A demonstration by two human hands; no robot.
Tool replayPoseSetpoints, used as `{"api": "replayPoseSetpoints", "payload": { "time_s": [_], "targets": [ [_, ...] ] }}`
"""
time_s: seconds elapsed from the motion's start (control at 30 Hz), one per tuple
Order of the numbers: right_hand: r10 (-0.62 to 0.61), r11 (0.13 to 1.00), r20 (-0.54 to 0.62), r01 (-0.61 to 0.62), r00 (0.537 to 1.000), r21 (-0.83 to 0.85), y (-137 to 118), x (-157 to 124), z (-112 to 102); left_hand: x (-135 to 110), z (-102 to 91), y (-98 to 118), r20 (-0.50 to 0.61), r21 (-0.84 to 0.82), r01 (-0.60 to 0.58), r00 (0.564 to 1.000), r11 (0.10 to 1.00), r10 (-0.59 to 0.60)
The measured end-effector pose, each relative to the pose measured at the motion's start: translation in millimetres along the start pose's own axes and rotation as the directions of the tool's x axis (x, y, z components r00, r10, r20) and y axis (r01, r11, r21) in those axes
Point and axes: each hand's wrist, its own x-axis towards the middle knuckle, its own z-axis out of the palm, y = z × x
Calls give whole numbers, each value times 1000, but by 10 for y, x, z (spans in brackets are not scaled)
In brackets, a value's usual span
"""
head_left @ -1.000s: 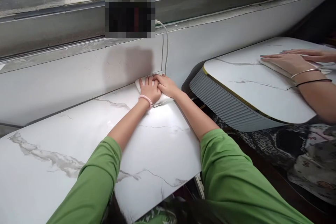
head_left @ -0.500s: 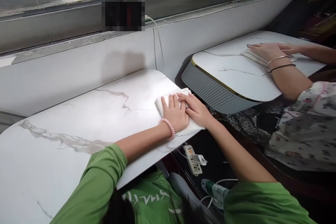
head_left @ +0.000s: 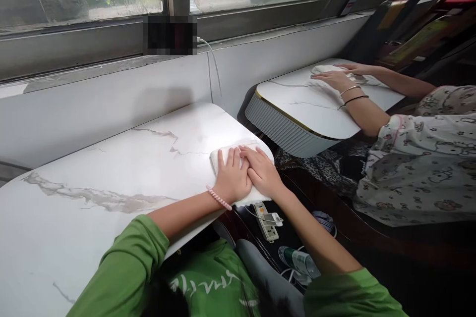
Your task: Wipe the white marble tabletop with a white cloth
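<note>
A folded white cloth [head_left: 256, 195] lies at the front right edge of the white marble-patterned tabletop [head_left: 111, 158]. My left hand [head_left: 232, 176] presses flat on it, fingers stretched out, with a pink coiled band at the wrist. Beside it, my right hand [head_left: 262, 171] also lies flat on the cloth, its fingers extended and their tips touching the left fingers. Neither hand wraps around the cloth. Part of the cloth is hidden beneath both palms.
A co-worker's hands [head_left: 340, 79] rest on a cloth on a second marble-patterned table [head_left: 297, 96] to the right. Below sit a power strip [head_left: 266, 225] with a plugged-in charger and a plastic bottle [head_left: 299, 260]. A white cable [head_left: 215, 67] hangs from the sill.
Both my hands and the cloth have slid toward the tabletop's near edge, uncovering its right corner. The view has shifted up and right. The co-worker's hands have moved on their table too.
</note>
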Motion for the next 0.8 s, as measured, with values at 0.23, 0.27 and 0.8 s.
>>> {"api": "replayPoseSetpoints", "payload": {
  "time_s": [0.23, 0.27, 0.8],
  "targets": [
    [12, 1000, 14, -11, 1000, -11, -51, 114, 31, 42, 0, -122, -16, -4, -17, 1000, 1000, 17],
    [14, 1000, 16, -14, 1000, -12, -44, 138, 37, 62, 7, -145, -17, -6, -21, 1000, 1000, 21],
    [-84, 996, 12, 83, 996, 35, 34, 1831, 709, 756, -40, -1509, -58, -17, 219, 974, 976, -219]
  ]
}}
